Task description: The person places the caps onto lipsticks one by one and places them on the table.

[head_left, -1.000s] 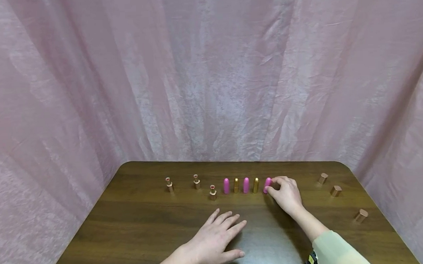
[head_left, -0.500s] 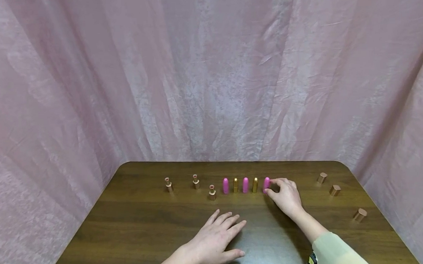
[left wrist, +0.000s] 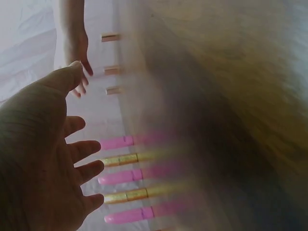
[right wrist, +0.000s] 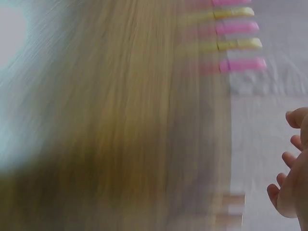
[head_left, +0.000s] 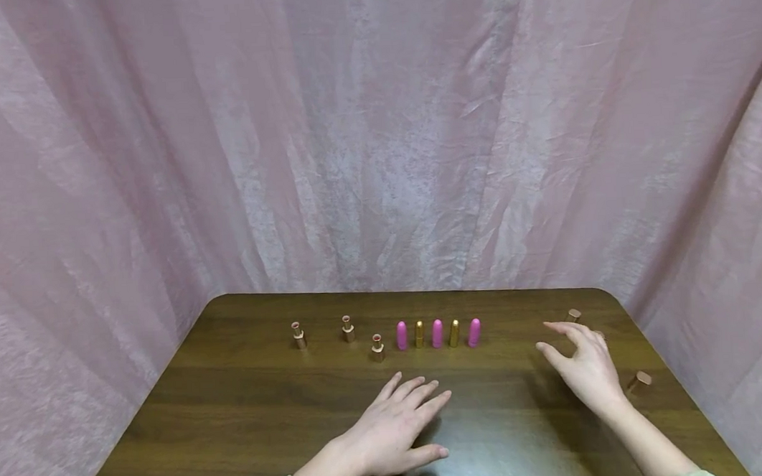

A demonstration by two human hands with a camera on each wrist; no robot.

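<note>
Here, pink tubes [head_left: 437,333], any lettering indiscernible

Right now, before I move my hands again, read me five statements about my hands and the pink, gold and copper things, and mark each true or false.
1. Three pink tubes and two gold tubes alternate in a row. True.
2. The right hand grips a pink tube. False: it holds nothing and is apart from the row.
3. The left hand has its fingers extended and spread. True.
4. Both ends of the row are gold. False: both ends are pink.
5. Three narrow-necked copper tubes stand left of the row in the head view. True.
</note>
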